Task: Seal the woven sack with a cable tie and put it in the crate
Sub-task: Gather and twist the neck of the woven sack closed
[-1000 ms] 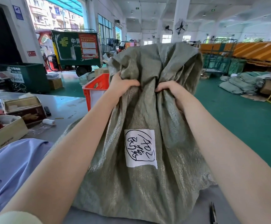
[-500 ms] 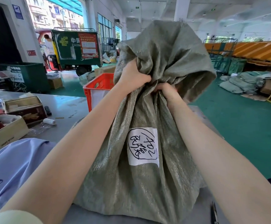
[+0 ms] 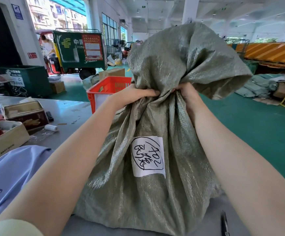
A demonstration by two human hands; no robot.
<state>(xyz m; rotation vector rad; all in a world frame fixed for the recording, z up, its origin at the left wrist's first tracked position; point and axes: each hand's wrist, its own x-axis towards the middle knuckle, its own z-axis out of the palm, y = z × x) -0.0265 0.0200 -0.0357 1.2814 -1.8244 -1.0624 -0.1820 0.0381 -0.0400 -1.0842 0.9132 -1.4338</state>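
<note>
A grey-green woven sack [image 3: 148, 193] stands upright on the grey table in front of me, with a white handwritten label [image 3: 148, 156] on its front. My left hand [image 3: 135, 94] and my right hand [image 3: 187, 92] both squeeze its gathered neck from either side. Above my hands the loose mouth of the sack [image 3: 180, 57] flares out wide. An orange-red plastic crate [image 3: 107, 91] stands just behind the sack on the left, partly hidden by it. I see no cable tie.
Black scissors [image 3: 224, 223] lie at the table's near right. To the left lie a blue garment [image 3: 10, 176], open boxes [image 3: 3, 140], a tin [image 3: 26, 113] and a small white roll [image 3: 51, 127]. A green postal cart [image 3: 80, 50] and piled sacks [image 3: 261, 86] stand on the green floor.
My hands have drawn together, bunching the sack's neck tighter. The loose top, flat and spread a second ago, now balloons out above my grip.
</note>
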